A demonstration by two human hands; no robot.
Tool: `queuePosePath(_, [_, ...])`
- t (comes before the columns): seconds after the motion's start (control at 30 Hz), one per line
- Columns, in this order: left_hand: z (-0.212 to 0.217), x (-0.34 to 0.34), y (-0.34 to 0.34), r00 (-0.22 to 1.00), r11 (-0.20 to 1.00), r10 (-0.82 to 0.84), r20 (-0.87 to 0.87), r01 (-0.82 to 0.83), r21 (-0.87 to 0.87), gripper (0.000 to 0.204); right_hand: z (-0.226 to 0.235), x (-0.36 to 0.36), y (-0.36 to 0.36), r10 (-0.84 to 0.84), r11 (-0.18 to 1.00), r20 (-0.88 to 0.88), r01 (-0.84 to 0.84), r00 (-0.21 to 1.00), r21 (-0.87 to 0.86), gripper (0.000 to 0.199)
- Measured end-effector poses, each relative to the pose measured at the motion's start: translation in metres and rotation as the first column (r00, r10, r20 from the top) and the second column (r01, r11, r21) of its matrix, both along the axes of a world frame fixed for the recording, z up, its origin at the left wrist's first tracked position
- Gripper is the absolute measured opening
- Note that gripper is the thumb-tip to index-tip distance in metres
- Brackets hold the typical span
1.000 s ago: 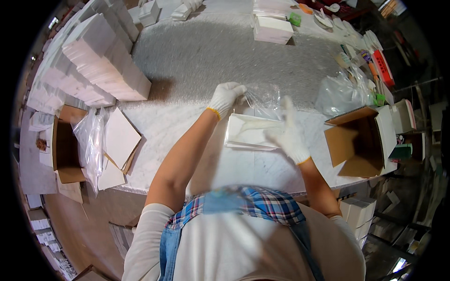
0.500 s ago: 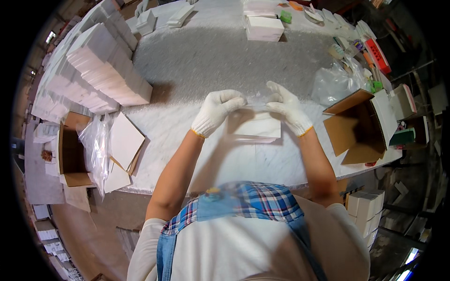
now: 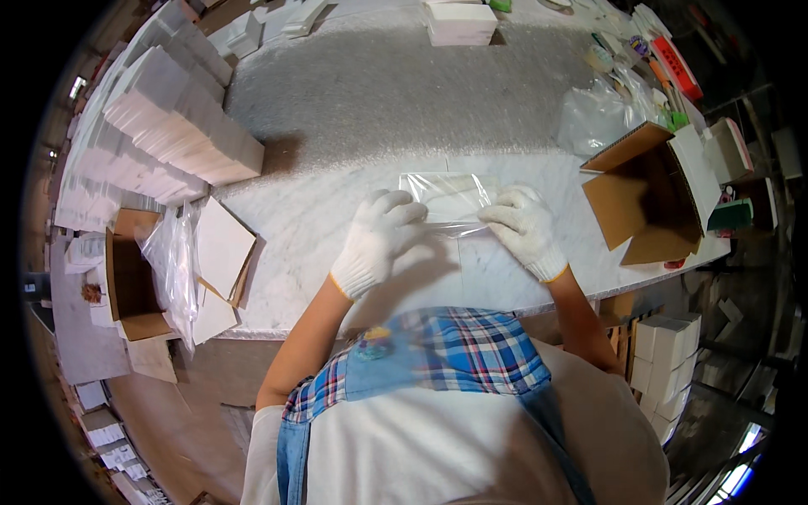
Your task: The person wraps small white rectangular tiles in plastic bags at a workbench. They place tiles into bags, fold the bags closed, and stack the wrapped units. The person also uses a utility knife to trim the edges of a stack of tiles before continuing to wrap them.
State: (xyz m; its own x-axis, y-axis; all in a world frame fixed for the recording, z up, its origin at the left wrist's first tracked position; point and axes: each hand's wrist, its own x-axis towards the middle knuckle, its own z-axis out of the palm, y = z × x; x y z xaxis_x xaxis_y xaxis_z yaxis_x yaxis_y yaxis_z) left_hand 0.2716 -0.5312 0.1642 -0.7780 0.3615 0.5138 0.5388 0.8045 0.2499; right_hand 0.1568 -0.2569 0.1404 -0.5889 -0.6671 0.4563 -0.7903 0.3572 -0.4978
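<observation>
In front of me on the marble tabletop lies a short stack of white tiles [image 3: 444,187], with shiny clear plastic film [image 3: 459,227] over its top and near edge. My left hand [image 3: 377,236], in a white knit glove, is closed on the film at the stack's left near corner, its fingers bent. My right hand [image 3: 523,229], gloved likewise, pinches the film at the right near corner between thumb and fingers. The film's near edge hangs loose between the two hands.
Tall stacks of white tiles [image 3: 181,118] stand at the left. Open cardboard boxes flank me, one at the left [image 3: 135,282] with plastic bags [image 3: 175,269] beside it, one at the right [image 3: 644,206]. More clear bags [image 3: 593,118] lie behind the right box. A white block [image 3: 460,25] sits far back.
Both hands have come from the stack's far edge to its near corners. The clear film now covers the top, and the stack lies farther from me.
</observation>
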Motion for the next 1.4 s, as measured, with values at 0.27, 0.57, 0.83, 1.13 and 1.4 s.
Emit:
queuePosePath(0.27, [0.007, -0.029, 0.005, 0.934, 0.94, 0.266, 0.238, -0.306, 0.152, 0.045, 0.002, 0.008, 0.007, 0.057, 0.996, -0.102, -0.05, 0.993, 0.068, 0.023])
queuePosePath(0.57, [0.016, -0.06, 0.034, 0.844, 0.923, 0.222, 0.488, -0.02, -0.385, 0.093, -0.004, 0.01, 0.007, 0.061, 0.998, -0.234, -0.067, 0.97, -0.017, 0.031])
queuePosePath(0.83, [0.035, -0.08, 0.026, 0.796, 0.905, 0.138, 0.59, 0.142, -0.402, 0.087, 0.001, 0.006, 0.005, 0.079, 0.995, -0.368, -0.098, 0.926, -0.033, 0.03])
queuePosePath(1.13, [0.021, -0.077, 0.032, 0.935, 0.777, 0.158, 0.316, 0.08, -0.625, 0.058, 0.008, -0.003, 0.006, 0.058, 0.998, -0.448, -0.065, 0.892, 0.001, 0.029])
queuePosePath(1.4, [0.024, -0.067, 0.035, 0.936, 0.828, 0.149, 0.318, 0.058, -0.557, 0.069, -0.006, -0.006, 0.021, 0.085, 0.996, -0.279, -0.086, 0.957, 0.008, 0.027])
